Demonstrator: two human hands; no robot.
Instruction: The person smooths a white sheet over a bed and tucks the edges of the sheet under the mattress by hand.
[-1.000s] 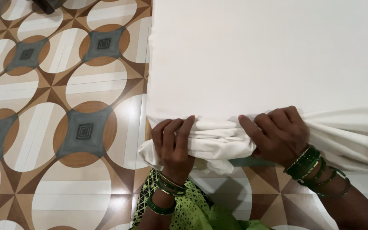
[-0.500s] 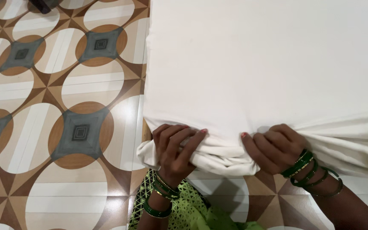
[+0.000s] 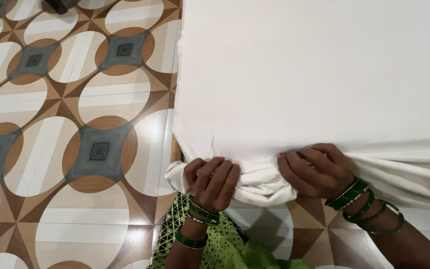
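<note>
Since a second ago both hands have slid lower along the bunched hem, and the roll of gathered cloth between them looks flatter and pulled further toward the person.

Surface: a large white sheet [image 3: 319, 74] is spread smooth over a raised flat surface that fills the upper right of the view; a thin strip of wooden edge [image 3: 175, 149] shows at its left side near the corner. The floor [image 3: 75, 124] is glossy tile with brown, grey and cream circles and squares, catching light from above. A dark object [image 3: 60, 5] sits on the tiles at the top left, too cut off to identify.

Hands: the left hand [image 3: 214, 182] is clenched around the sheet's crumpled corner, fingers curled over the folds, green bangles [image 3: 195, 224] on the wrist. The right hand [image 3: 317, 169] is grasping the gathered hem just beside it, fingers dug into the cloth, several green bangles [image 3: 359, 199] stacked on that wrist.

Position: the bunched hem [image 3: 260, 187] hangs off the near edge of the surface, between and under both hands; creases fan out to the right from the right hand. A green patterned garment [image 3: 205, 249] shows below the left wrist.
</note>
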